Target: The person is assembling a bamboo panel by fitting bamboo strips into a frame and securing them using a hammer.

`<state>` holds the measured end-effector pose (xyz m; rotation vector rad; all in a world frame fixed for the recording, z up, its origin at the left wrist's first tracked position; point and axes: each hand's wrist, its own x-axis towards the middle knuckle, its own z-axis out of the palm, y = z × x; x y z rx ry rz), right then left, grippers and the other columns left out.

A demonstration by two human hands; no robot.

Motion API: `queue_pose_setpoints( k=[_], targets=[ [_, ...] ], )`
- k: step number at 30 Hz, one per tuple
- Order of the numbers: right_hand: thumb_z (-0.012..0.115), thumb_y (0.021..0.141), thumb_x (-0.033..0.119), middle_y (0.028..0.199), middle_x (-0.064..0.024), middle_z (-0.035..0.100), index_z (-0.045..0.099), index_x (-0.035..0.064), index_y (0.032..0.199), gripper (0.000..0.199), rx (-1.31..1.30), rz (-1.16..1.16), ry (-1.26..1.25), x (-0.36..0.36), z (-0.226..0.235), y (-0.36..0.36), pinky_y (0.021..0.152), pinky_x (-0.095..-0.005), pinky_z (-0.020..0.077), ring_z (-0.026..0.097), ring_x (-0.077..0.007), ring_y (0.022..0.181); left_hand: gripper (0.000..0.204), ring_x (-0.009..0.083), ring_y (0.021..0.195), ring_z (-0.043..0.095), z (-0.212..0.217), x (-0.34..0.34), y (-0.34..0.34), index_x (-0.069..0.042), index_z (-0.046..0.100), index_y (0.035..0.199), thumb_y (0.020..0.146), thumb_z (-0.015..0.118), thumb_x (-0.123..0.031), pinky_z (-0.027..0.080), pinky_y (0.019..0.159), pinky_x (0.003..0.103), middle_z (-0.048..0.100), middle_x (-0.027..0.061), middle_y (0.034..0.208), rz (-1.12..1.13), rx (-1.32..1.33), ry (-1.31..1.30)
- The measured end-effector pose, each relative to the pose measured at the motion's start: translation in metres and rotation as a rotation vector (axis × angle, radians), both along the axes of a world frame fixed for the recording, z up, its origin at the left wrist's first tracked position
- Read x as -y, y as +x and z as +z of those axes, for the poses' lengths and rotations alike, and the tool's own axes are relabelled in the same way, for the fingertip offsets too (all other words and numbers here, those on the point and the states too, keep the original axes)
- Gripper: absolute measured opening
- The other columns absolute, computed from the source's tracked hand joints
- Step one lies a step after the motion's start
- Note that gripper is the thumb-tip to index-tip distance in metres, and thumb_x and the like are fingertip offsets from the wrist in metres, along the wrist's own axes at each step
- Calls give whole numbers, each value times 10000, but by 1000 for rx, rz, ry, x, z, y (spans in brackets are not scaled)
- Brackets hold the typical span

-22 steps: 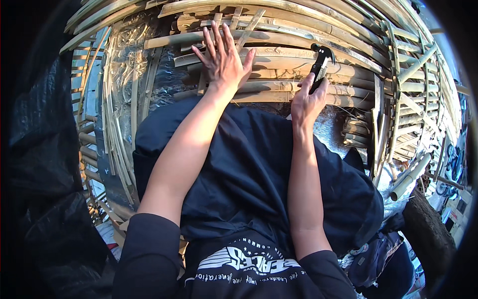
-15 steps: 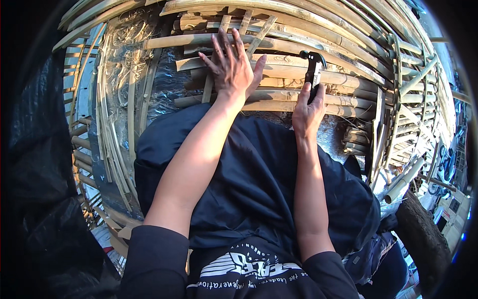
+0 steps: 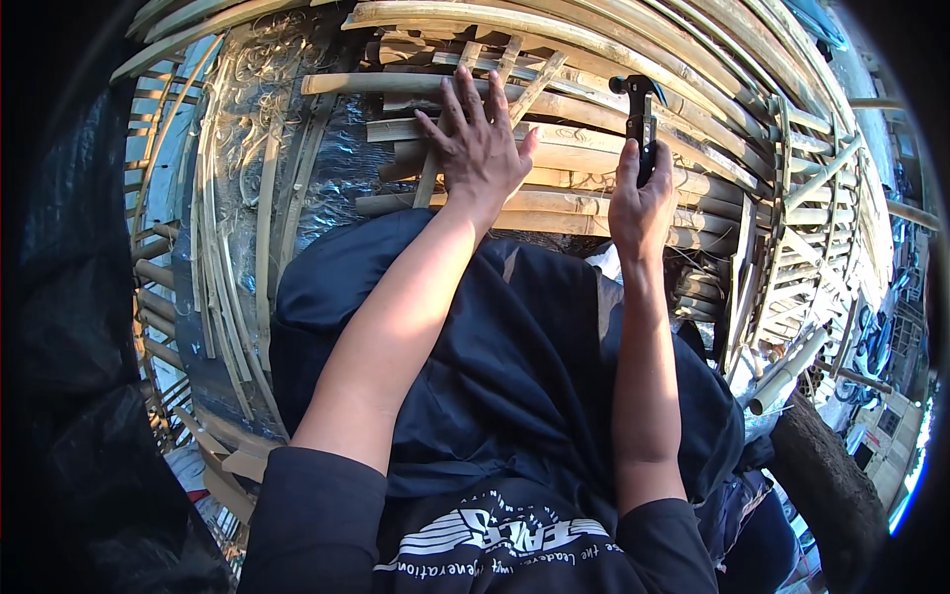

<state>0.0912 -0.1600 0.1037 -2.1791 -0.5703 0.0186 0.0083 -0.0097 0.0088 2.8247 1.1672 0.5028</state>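
Note:
My left hand (image 3: 480,148), fingers spread, lies palm down over several split bamboo slats (image 3: 564,139) that run side to side in front of me. Under and beyond its fingers, narrow bamboo cross strips (image 3: 539,87) lie at an angle over the slats. A claw hammer (image 3: 640,124) with a black handle is in my right hand (image 3: 641,203), its head pointing away from me above the slats. The fingers wrap the lower handle and the thumb lies along it. What the left palm touches is hidden.
Long thin bamboo strips (image 3: 230,287) lie at the left, near curled shavings (image 3: 259,74) on a silvery sheet. A bamboo lattice (image 3: 816,223) rises at the right, with a dark log (image 3: 829,460) below it. Black sheeting (image 3: 69,327) hangs at the far left.
The hammer and my right hand have shifted right and slightly up in the picture. My left hand, still spread, appears a little further right and lower, and the slats have shifted similarly.

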Motion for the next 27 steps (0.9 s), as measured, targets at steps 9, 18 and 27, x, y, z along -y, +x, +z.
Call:
queue_pose_setpoints(
  k=[9,18,27],
  targets=[
    [583,1018,171,785,-305,677,510,-5,1036,191,160,221,-35,-51,-4,4,623,-570,500,663,-522,748,912,459,1544,195,0,1,0,-112,235,1646,955,525,-631,201,1143,769,186,245,1689,20,9,5],
    [577,1032,245,786,-355,647,515,-34,1006,287,32,207,-236,-62,-18,0,662,-586,491,643,-556,791,902,486,1552,168,-11,-3,5,-111,215,1653,965,446,-647,151,1124,814,164,282,1687,7,50,-13],
    [577,1042,219,792,-323,659,534,-10,1057,233,57,191,-182,-54,-13,-2,630,-556,481,648,-531,767,917,481,1512,262,-9,-1,2,-90,276,1631,936,538,-628,255,1102,789,254,271,1658,20,55,58]
  ],
)
